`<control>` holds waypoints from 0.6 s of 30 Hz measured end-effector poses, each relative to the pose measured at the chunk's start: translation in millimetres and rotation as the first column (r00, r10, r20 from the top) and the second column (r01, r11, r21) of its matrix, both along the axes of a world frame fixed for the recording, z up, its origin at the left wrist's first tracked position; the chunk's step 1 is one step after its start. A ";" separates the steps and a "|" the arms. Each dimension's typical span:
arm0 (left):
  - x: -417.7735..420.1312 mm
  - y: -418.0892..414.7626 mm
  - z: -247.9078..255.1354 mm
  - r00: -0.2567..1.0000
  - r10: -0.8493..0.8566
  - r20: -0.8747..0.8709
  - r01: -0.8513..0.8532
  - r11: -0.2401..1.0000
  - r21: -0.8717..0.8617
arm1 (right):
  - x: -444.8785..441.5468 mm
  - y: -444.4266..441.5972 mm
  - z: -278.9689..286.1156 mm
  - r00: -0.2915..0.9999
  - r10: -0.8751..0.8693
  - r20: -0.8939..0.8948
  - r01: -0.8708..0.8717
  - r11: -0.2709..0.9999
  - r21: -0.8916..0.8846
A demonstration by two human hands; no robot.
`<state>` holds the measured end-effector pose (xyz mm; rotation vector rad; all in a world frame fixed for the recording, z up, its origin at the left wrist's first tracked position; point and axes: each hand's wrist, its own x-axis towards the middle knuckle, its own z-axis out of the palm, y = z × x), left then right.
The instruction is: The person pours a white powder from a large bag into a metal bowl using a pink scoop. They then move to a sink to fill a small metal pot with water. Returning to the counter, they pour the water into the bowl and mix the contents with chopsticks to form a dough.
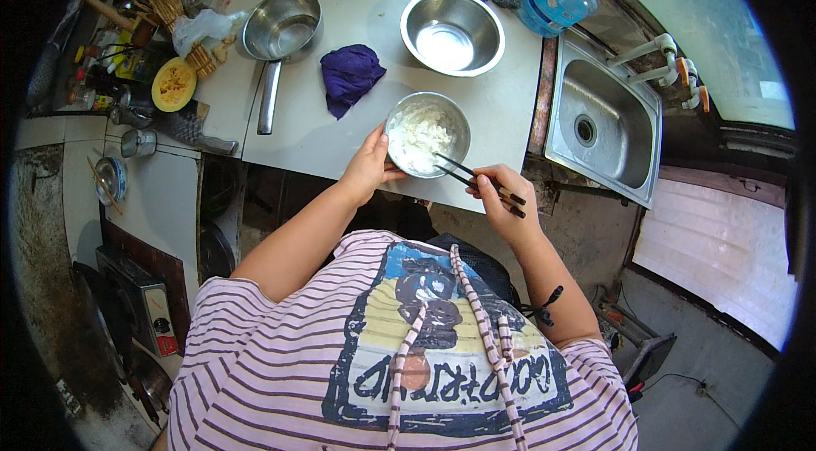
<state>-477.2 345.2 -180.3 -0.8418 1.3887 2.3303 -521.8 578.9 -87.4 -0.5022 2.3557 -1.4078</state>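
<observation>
A small metal bowl [456, 126] holding a white, lumpy, dough-like mixture stands near the counter's front edge. My left hand [368, 165] grips its left side, the thumb near the rim. In my right hand [507, 199] is a pair of black chopsticks [460, 168], whose tips reach into the mixture over the bowl's lower right rim. Behind the small bowl sits a larger steel bowl [488, 56] with nothing in it. A crumpled dark purple cloth [349, 76] lies to the left, and a steel saucepan [271, 91] stands beyond it.
On the right are a steel sink [628, 151] and a blue plastic bottle [549, 3]. A cut squash half [173, 84], a cleaver [185, 126] and a glass jar [138, 143] are at the left. Chopsticks rest on a patterned bowl [112, 180] near a gas stove [137, 298].
</observation>
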 end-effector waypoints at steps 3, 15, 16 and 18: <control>-0.6 0.3 4.1 1.000 -0.009 0.024 0.009 1.000 -0.023 | 1.0 -9.7 2.7 0.965 -0.062 0.256 0.101 0.985 -0.141; 0.1 -2.6 3.3 0.999 -0.029 0.034 0.030 0.999 -0.014 | -24.9 -20.6 -8.3 0.980 -0.021 0.195 0.076 0.957 -0.279; 0.3 -2.8 2.6 0.999 -0.032 0.032 0.032 0.999 -0.015 | -27.9 -15.4 -9.4 0.984 -0.030 0.177 0.077 0.962 -0.262; 0.9 -3.7 1.1 0.999 -0.037 0.028 0.038 0.999 -0.018 | -32.4 -5.1 -12.6 0.988 -0.064 0.143 0.094 0.974 -0.209</control>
